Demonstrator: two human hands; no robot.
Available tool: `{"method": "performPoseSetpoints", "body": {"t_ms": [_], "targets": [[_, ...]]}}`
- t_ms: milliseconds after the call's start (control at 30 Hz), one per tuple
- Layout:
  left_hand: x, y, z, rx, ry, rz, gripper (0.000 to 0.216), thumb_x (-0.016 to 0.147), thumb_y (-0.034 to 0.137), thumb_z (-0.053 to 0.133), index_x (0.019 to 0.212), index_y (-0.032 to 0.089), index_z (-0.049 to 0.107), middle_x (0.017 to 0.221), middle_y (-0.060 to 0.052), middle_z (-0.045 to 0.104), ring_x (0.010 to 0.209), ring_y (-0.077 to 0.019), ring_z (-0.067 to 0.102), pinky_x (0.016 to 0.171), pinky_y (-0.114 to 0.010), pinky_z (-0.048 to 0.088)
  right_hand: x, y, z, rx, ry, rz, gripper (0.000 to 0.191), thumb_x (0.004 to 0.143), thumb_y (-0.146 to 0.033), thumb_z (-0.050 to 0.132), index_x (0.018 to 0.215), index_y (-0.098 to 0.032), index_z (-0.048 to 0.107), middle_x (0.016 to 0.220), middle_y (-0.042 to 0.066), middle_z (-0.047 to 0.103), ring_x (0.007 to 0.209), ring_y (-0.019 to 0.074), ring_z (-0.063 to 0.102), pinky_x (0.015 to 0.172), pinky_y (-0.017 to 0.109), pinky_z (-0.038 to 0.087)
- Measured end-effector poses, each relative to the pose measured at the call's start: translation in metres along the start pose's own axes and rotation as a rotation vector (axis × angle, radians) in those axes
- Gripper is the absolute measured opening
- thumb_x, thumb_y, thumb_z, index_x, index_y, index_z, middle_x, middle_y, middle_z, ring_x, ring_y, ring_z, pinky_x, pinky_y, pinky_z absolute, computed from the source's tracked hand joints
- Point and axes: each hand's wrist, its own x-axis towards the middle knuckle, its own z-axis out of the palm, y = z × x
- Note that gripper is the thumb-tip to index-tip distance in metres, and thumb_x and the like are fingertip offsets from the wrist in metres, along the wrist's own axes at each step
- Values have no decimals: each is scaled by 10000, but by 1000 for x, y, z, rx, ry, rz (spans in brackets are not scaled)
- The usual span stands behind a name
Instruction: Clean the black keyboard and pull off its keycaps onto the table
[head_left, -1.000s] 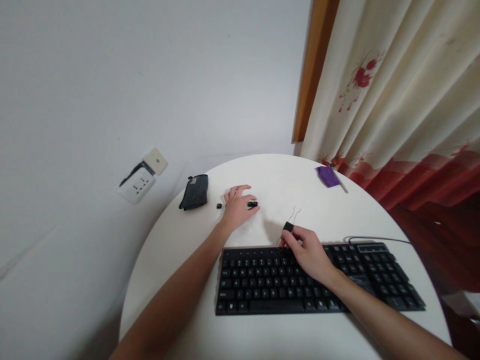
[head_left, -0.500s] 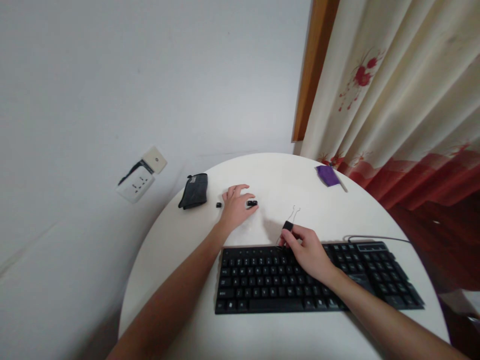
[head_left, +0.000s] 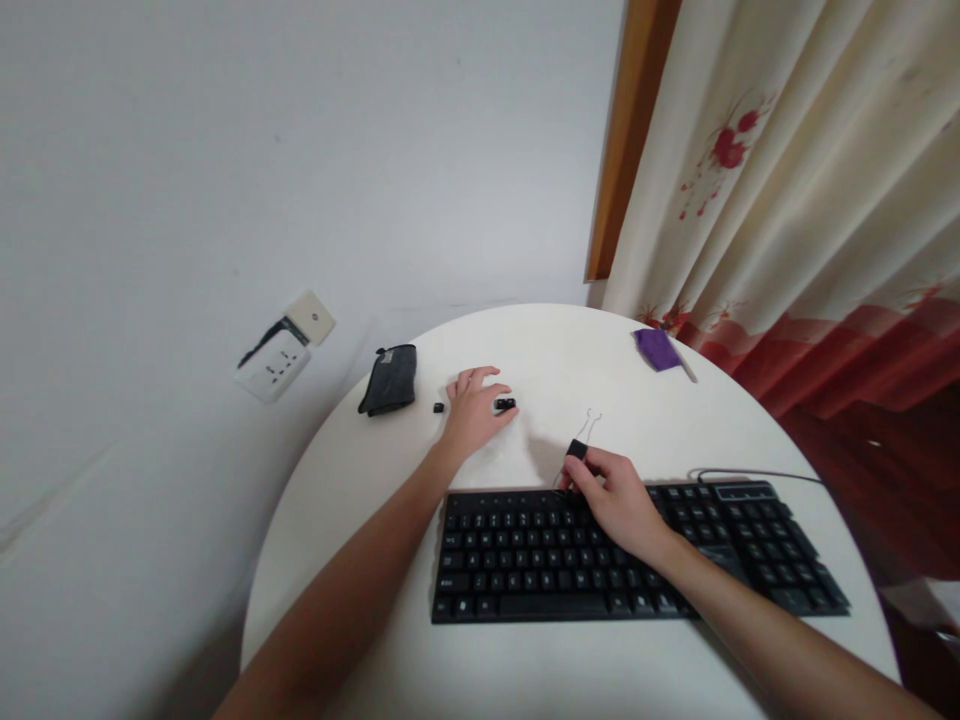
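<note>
My left hand point(head_left: 475, 415) rests over the white table with its fingers spread. Small black keycaps point(head_left: 505, 404) lie side by side in the gap between its thumb and forefinger; whether the fingertips touch them I cannot tell. Another black keycap point(head_left: 439, 408) sits by itself just left of that hand. Above the top edge of the black keyboard point(head_left: 525, 555), my right hand point(head_left: 619, 500) grips a keycap puller point(head_left: 576, 449) with a black body. Two thin wire prongs stick out from its far end, and more wire shows below by the keys.
On the round white table point(head_left: 345, 560) a dark zip pouch point(head_left: 390, 380) lies at the left edge. A purple cloth piece point(head_left: 657, 349) with a thin stick is at the far right. The keyboard cable point(head_left: 757, 472) runs off right. Wall and curtain point(head_left: 787, 200) border the table.
The view has shifted very slightly. Both hands, the keycaps and the keycap puller hold their places.
</note>
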Motion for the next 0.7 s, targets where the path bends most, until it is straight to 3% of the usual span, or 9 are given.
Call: {"method": "performPoseSetpoints", "body": {"t_ms": [333,467,600,700], "targets": [[-4,7,-6,-74,21,115,275,772,279,745,1045,268,706,1285,-62,589,1206,-296,444,982,-466,343,5,3,-14,51,79,-46,318,945,-413,505,807,-171,658,781,52,684,751,193,619,691,290,464],[-1,11,-8,-254,2,244,179,871,234,625,1033,233,701,1107,-60,669,1077,-235,541,959,-418,390,9,1,-28,4,67,-78,248,929,-381,543,831,-172,633,727,30,644,695,178,594,665,285,455],[-1,36,-22,-499,-302,291,202,941,240,520,973,191,714,892,-39,703,814,-158,612,776,-285,456,10,-6,-39,-82,-32,-162,190,929,-325,553,840,-178,631,734,17,638,692,164,576,667,276,438],[-8,62,-35,-557,-593,303,205,931,263,539,914,192,731,841,-18,710,771,-151,627,711,-247,442,10,-10,-44,-151,-111,-210,187,928,-306,560,818,-179,641,724,16,640,691,165,567,665,275,426]]}}
